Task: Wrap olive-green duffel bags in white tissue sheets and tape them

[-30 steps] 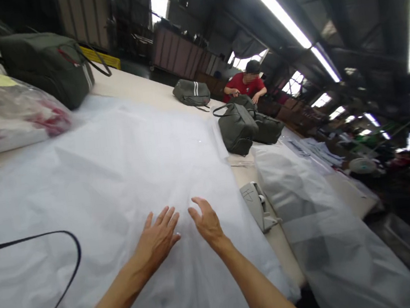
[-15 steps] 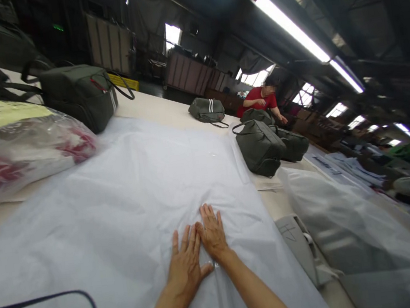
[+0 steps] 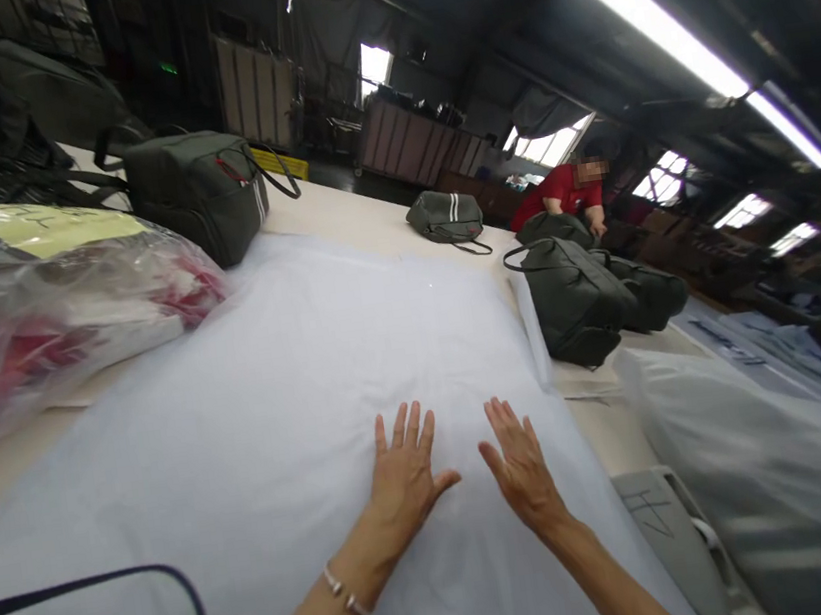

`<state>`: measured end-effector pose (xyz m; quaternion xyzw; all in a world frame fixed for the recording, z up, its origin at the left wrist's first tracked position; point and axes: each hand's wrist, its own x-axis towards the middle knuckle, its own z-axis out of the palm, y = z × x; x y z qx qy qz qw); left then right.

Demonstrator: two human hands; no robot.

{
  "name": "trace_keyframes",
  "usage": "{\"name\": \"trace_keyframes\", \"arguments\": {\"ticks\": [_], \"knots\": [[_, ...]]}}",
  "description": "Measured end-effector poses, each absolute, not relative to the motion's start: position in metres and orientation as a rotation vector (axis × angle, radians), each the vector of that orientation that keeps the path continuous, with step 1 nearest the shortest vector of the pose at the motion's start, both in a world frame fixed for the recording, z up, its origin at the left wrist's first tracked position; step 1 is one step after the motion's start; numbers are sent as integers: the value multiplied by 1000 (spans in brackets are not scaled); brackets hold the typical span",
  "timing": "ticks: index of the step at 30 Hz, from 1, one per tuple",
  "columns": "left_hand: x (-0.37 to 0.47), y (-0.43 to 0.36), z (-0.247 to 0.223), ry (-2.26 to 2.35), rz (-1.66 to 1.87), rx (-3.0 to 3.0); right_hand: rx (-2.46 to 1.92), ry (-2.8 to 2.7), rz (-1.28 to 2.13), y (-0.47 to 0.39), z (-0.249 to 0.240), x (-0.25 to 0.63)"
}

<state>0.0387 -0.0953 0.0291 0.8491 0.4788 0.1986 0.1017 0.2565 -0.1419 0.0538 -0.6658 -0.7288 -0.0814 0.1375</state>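
Observation:
A large translucent white plastic sheet (image 3: 257,408) covers the table in front of me. My left hand (image 3: 406,469), with a bracelet at its wrist, is over the sheet with fingers spread, palm down. To its right, my right hand (image 3: 522,464) is also palm down, its fingers extended and the thumb apart. Neither hand grips anything. Whether the palms press on the sheet or hover just above it, I cannot tell. A dark strap (image 3: 165,572) curves across the lower left of the sheet.
Clear plastic bags with red contents (image 3: 72,322) lie at left, beside a dark green bag (image 3: 195,195). More green bags (image 3: 579,295) stand at right, near a person in red (image 3: 562,192). A grey case (image 3: 661,517) and a plastic-wrapped bundle (image 3: 764,463) lie at lower right.
My hands, close together before, have moved apart, the right one shifting rightward. The view has shifted a little. The person in red now leans lower over the bags.

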Motion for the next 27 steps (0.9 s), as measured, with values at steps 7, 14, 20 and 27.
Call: {"name": "trace_keyframes", "arguments": {"ticks": [7,14,20,27], "knots": [[1,-165,3,1223,452,2748,-2236,-2069,-15,-231,19,285],[5,-144,-7,1233,463,2764,-2155,-1901,278,-204,47,279],[4,-125,-14,1256,200,2663,-1979,-1804,156,-260,89,244],[-29,-164,73,1269,496,2378,-1568,-2174,-151,-371,58,176]]}}
